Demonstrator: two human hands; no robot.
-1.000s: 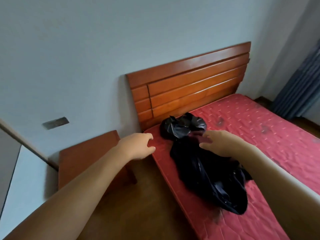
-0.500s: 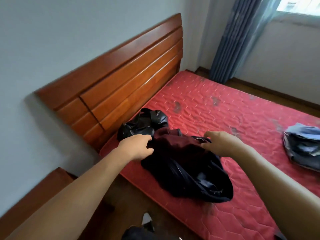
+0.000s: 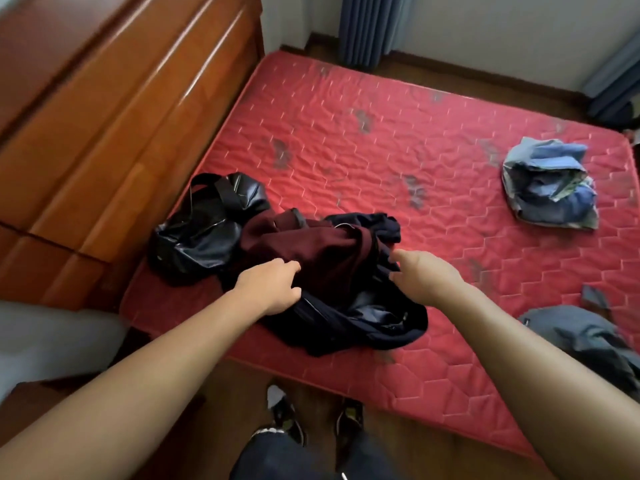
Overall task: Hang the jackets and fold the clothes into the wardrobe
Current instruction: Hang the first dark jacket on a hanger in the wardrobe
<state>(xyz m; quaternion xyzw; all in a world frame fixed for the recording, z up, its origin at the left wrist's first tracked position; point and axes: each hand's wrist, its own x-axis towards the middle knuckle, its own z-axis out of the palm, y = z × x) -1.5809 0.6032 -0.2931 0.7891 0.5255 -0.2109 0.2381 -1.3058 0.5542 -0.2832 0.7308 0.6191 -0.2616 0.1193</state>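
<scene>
**Red mattress [image 3: 381, 133], scattered clothes, both hands at the dark heap**

Wooden headboard [image 3: 104, 116] slats fill the left side, hard against the mattress edge. Just beside it, at the near-left corner of the bed, lies a crumpled black leather jacket [image 3: 197, 233], glossy and creased. It touches a maroon-and-navy garment [image 3: 322, 251], which is bunched in a loose mound that reaches the near edge of the mattress.

The left hand [image 3: 270, 287] sits on the left flank of that mound. Its fingers [image 3: 291, 266] are curled and pinch the cloth where maroon meets navy. The right hand [image 3: 426, 275] is at the mound's right flank. Its fingers [image 3: 398, 261] bend down toward the fabric, close together, but whether they hold any of it cannot be told.

Farther right and well apart from the mound, a blue denim bundle [image 3: 550, 188] rests near the far-right corner of the mattress. A grey garment [image 3: 588, 337] lies at the near-right edge. Blue curtains [image 3: 367, 26] hang beyond the bed, and the person's shoes [image 3: 287, 420] stand on the wooden floor [image 3: 398, 455] below.
</scene>
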